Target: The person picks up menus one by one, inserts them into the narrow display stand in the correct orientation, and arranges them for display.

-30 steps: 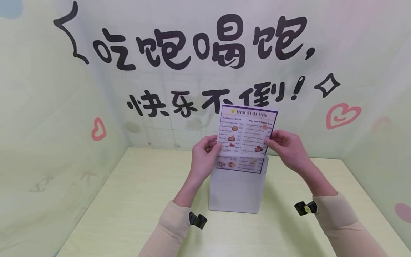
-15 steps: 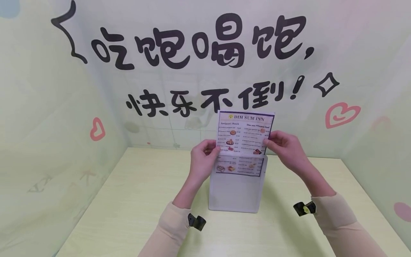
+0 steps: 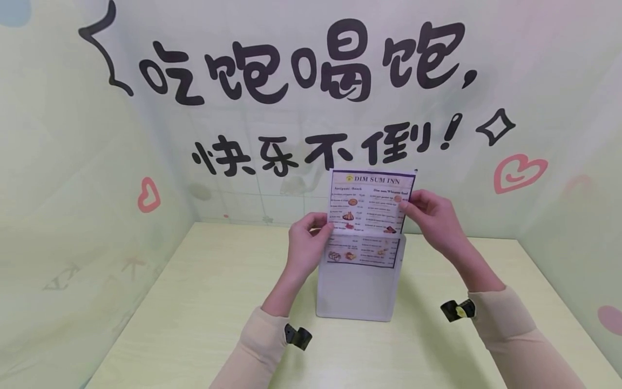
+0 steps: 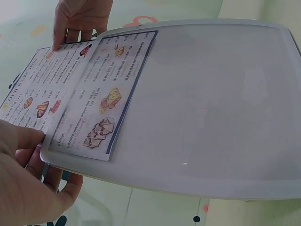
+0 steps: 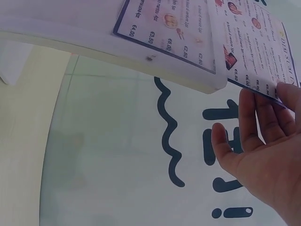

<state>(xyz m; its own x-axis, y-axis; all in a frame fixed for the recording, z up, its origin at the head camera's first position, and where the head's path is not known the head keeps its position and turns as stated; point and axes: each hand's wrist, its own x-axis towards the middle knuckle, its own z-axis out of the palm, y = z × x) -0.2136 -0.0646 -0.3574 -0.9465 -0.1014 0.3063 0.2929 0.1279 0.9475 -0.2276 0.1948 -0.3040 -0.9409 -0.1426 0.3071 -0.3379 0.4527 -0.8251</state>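
Note:
A printed "DIM SUM INN" menu sheet (image 3: 366, 202) stands partly inside the top of a white, clear-fronted menu holder (image 3: 357, 294), which is upright on the table. The sheet's lower part shows through the holder's front; its upper part sticks out above. My left hand (image 3: 306, 243) pinches the sheet's left edge, thumb in front, right by the holder's top corner. Higher up on the opposite edge, my right hand (image 3: 434, 221) pinches the sheet between thumb and fingers. In the left wrist view, the lower half of the holder (image 4: 225, 108) shows bare plastic.
The pale wood-grain table (image 3: 204, 335) reaches back to a fabric backdrop (image 3: 272, 200) printed with large black characters and pink hearts. Fabric walls close in both sides. A small black camera (image 3: 298, 336) sits on each sleeve cuff.
The menu sheet has slid down a little into the holder, mostly in the first half second. My left hand has lowered slightly; my right hand has since shifted up along the sheet's edge.

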